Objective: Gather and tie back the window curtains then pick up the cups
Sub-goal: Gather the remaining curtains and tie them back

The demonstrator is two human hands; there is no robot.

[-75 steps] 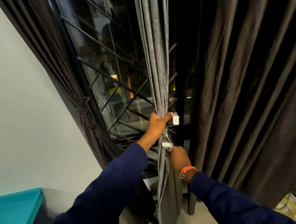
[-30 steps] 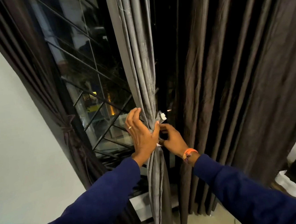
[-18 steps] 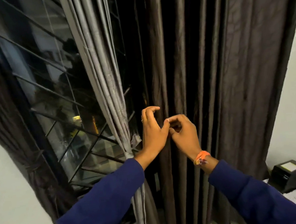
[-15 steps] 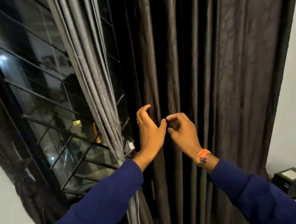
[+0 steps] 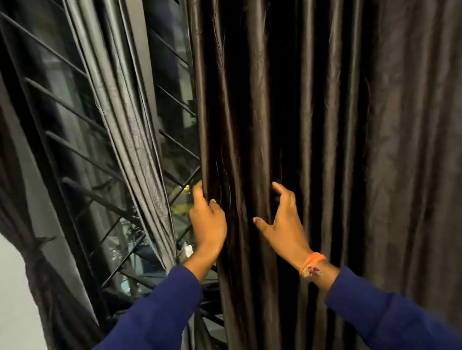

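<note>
Now, head view: my left hand at left edge of dark brown curtain, fingers curled round edge fold, grip pinching fabric. My right hand just beside, fingers bent into folds, thumb spread out; cannot tell if it clamps cloth. Grey curtain hangs bunched left of hands, tied low. Another dark curtain far left, tied back. Window grille between them. Cups not in view.

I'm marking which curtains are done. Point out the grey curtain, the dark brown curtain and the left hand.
grey curtain [image 5: 132,145]: head view, mid folds.
dark brown curtain [image 5: 362,132]: head view, broad pleats.
left hand [image 5: 207,223]: head view, back of hand.
</note>
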